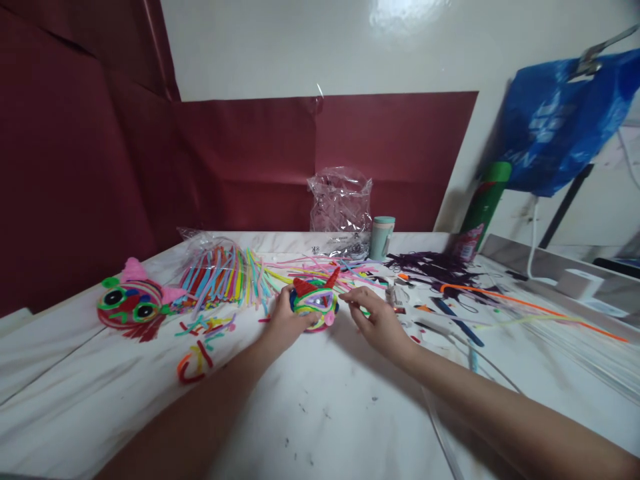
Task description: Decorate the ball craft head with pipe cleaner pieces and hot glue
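Observation:
My left hand [286, 316] is wrapped round the left side of a small animal-face craft [316, 305] of coiled, coloured pipe cleaners. It has red pointed ears, green and yellow bands and a pink tuft low on the right. My right hand [374, 319] is just right of the craft, its thumb and forefinger pinched together near the edge. Whatever sits between those fingertips is too small to make out. A second animal-face craft [131, 303], with pink ears and large black-and-green eyes, rests on the far left of the table.
Bundled pipe cleaners [215, 277] spill from a clear bag behind my left hand, with cut pieces [203, 357] nearer. Purple strands [435, 267], a pale green cup [382, 238] and a green spray can [484, 210] stand or lie back right. Clear glue sticks [585, 353] lie right.

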Available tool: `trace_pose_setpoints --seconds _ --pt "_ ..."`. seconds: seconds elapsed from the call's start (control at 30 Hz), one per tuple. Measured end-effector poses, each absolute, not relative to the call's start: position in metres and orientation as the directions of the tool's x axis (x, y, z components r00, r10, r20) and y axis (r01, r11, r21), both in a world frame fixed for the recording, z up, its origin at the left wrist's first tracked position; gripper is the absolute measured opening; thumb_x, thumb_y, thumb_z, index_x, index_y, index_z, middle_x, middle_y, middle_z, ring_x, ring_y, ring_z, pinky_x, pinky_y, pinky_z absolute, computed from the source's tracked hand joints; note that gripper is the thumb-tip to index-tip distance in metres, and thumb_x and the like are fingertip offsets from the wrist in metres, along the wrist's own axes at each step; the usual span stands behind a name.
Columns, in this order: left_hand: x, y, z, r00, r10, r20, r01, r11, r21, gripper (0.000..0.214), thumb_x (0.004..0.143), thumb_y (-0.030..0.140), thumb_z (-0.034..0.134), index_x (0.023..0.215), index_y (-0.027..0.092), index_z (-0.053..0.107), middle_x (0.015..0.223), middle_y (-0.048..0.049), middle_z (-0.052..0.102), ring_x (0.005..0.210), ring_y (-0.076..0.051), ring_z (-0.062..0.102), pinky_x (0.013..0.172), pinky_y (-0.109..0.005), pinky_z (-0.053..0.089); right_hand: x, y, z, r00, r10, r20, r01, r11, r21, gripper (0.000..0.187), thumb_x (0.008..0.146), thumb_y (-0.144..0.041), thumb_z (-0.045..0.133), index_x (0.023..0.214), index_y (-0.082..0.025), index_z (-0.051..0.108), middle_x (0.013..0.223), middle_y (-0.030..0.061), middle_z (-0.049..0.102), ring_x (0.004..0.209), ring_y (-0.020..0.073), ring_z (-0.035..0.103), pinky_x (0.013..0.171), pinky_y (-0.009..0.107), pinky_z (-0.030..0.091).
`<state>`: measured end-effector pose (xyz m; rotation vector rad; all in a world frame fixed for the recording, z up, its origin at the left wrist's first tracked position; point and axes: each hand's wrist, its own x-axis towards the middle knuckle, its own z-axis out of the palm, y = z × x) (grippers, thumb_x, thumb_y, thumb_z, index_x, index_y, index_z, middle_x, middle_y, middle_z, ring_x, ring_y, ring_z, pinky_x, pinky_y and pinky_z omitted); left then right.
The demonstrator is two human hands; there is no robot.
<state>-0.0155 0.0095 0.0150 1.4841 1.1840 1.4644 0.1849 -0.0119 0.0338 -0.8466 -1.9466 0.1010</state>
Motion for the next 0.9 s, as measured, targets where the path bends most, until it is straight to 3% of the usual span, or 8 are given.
trace_pose_setpoints --seconds 0.07,0.2,0.3,0.37,0.47,0.6,0.7,0.9 --pt "-0.017 0.009 0.018 -0.040 0.954 0.299 0.135 -0.291 0.947 0.062 0.055 0.017 0.075 0.111 0.020 0.048 0.107 -0.0063 0.061 0.102 -0.024 0.058 0.093 -0.039 0.042 0.185 -0.011 0.033 -0.326 0.568 0.756 0.545 0.766 -0.341 0.036 0.082 -0.006 0.042 0.106 -0.020 0.064 0.082 0.0063 0.058 0.078 0.0194 0.055 0.068 0.033 0.047" --pt "-0.018 0.006 0.023 0.029 0.953 0.303 0.142 -0.304 0.942 0.065 0.055 0.017 0.075 0.112 0.019 0.046 0.106 -0.0071 0.062 0.101 -0.024 0.058 0.092 -0.040 0.043 0.180 -0.010 0.026 -0.482 0.472 0.738 0.615 0.782 -0.098 0.042 0.080 -0.003 0.043 0.115 -0.017 0.062 0.089 0.0106 0.059 0.080 0.0213 0.053 0.067 0.035 0.044" --pt "-0.017 0.004 0.025 0.060 0.950 0.307 0.136 -0.312 0.940 0.065 0.053 0.017 0.075 0.111 0.019 0.046 0.106 -0.0063 0.062 0.101 -0.024 0.058 0.092 -0.039 0.044 0.174 -0.010 0.026 -0.503 0.472 0.724 0.664 0.747 -0.026 0.041 0.080 -0.004 0.045 0.114 -0.016 0.063 0.088 0.0114 0.060 0.079 0.0221 0.052 0.067 0.035 0.042" --pt "-0.018 0.005 0.025 0.057 0.951 0.303 0.139 -0.308 0.941 0.063 0.053 0.015 0.075 0.109 0.019 0.047 0.105 -0.0051 0.062 0.103 -0.023 0.058 0.093 -0.038 0.044 0.174 -0.010 0.030 -0.483 0.500 0.718 0.630 0.769 -0.112 0.039 0.081 -0.004 0.045 0.112 -0.017 0.064 0.085 0.0094 0.060 0.078 0.0206 0.053 0.067 0.034 0.043" --pt "-0.021 0.008 0.025 0.085 0.953 0.290 0.104 -0.298 0.949 0.063 0.054 0.015 0.074 0.110 0.020 0.046 0.107 -0.0045 0.061 0.102 -0.022 0.058 0.093 -0.037 0.044 0.178 -0.007 0.035 -0.375 0.612 0.696 0.524 0.759 -0.386 0.033 0.082 -0.008 0.045 0.107 -0.018 0.064 0.083 0.0064 0.060 0.077 0.0176 0.056 0.069 0.032 0.048" --pt "-0.029 0.012 0.025 0.197 0.944 0.265 -0.028 -0.265 0.964 0.061 0.060 0.018 0.072 0.116 0.022 0.046 0.114 -0.0056 0.062 0.102 -0.021 0.060 0.091 -0.036 0.047 0.181 -0.003 0.028 -0.178 0.820 0.544 0.513 0.549 -0.660 0.025 0.077 -0.016 0.056 0.102 -0.016 0.062 0.088 0.0064 0.064 0.069 0.0156 0.060 0.063 0.031 0.051" --pt "-0.030 0.010 0.025 0.222 0.938 0.266 -0.073 -0.256 0.964 0.061 0.061 0.020 0.072 0.118 0.022 0.048 0.117 -0.0061 0.062 0.106 -0.022 0.059 0.092 -0.036 0.047 0.174 -0.004 0.020 -0.171 0.868 0.466 0.445 0.490 -0.749 0.027 0.074 -0.020 0.062 0.101 -0.017 0.060 0.095 0.0074 0.065 0.070 0.0154 0.062 0.061 0.029 0.051" --pt "-0.018 -0.002 0.028 0.131 0.959 0.252 -0.039 -0.249 0.968 0.067 0.060 0.022 0.074 0.120 0.018 0.046 0.119 -0.0087 0.062 0.108 -0.023 0.060 0.094 -0.037 0.046 0.166 -0.013 0.017 -0.133 0.868 0.478 0.413 0.487 -0.770 0.024 0.073 -0.017 0.060 0.097 -0.018 0.056 0.093 0.0059 0.063 0.071 0.0153 0.061 0.060 0.028 0.050"
